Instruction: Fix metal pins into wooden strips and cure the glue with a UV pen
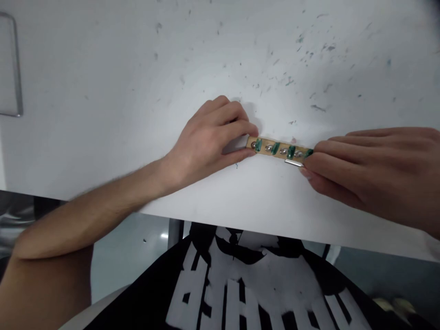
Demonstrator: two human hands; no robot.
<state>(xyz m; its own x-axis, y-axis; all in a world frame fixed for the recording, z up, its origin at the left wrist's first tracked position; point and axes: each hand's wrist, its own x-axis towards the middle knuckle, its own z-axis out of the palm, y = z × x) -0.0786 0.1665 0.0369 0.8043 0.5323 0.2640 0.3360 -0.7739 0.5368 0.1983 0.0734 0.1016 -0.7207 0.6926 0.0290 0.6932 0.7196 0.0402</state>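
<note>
A narrow tan strip with green bands and small silver beads or screws lies on the white table. My left hand is curled, its fingertips pinching the strip's left end. My right hand comes in from the right, fingers pressed together on the strip's right end. A small silver metal piece sits under the strip's right part, beside my right fingertips. A pale flat piece shows under my left fingers; I cannot make out what it is.
The tabletop is scuffed with small green and grey marks. A grey-framed panel lies at the far left edge. The table's near edge runs just above my lap and black printed shirt.
</note>
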